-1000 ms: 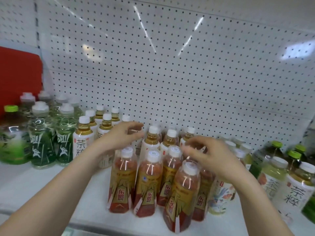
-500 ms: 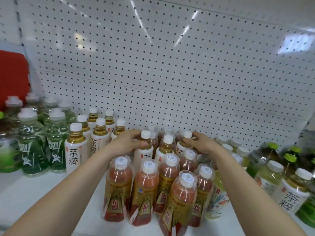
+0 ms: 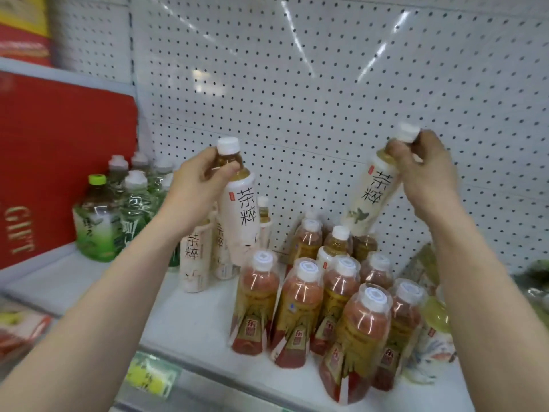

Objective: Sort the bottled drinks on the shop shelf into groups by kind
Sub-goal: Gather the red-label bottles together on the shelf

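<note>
Left hand (image 3: 196,179), head view: fingers curled round the neck of a white-label tea bottle (image 3: 242,215), held upright above the shelf (image 3: 193,316), just beside the standing white-label group (image 3: 194,263).
Right hand (image 3: 427,171): gripping the neck of a second white-label bottle (image 3: 368,200), tilted, in the air over the red-and-gold bottles (image 3: 300,307).
Step, by judgement: carrying strays to their own kind.
Next move calls for setting both upright beside the white-label group without knocking neighbouring caps.
</note>
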The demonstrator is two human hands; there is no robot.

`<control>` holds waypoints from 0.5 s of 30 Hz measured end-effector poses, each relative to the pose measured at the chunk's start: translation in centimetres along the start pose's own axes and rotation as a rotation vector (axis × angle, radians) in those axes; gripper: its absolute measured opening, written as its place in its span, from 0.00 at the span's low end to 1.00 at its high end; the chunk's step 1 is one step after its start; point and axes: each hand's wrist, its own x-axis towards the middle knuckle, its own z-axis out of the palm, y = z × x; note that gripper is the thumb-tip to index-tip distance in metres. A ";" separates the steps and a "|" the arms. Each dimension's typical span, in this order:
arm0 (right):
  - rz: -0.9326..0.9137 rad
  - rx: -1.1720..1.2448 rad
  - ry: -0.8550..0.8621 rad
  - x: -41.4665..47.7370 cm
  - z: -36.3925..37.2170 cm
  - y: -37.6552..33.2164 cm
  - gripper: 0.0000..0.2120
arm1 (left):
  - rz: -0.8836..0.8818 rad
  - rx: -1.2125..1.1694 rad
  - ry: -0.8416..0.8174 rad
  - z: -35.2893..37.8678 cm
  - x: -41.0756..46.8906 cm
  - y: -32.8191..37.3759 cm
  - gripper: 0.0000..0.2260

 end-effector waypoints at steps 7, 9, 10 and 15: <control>-0.030 0.192 -0.052 -4.4 8.4 -5.1 0.06 | 0.064 0.109 -0.069 -6.5 -1.6 -4.0 0.07; 0.005 0.198 -0.144 -6.1 11.1 -6.2 0.08 | 0.069 0.097 -0.092 -8.2 -2.0 -5.2 0.08; 0.015 0.170 -0.191 -6.9 12.4 -6.8 0.11 | 0.057 0.085 -0.111 -9.0 -2.3 -5.7 0.09; 0.027 -0.111 -0.430 -10.6 18.1 -8.7 0.13 | 0.007 0.077 -0.179 -11.4 -3.4 -9.1 0.08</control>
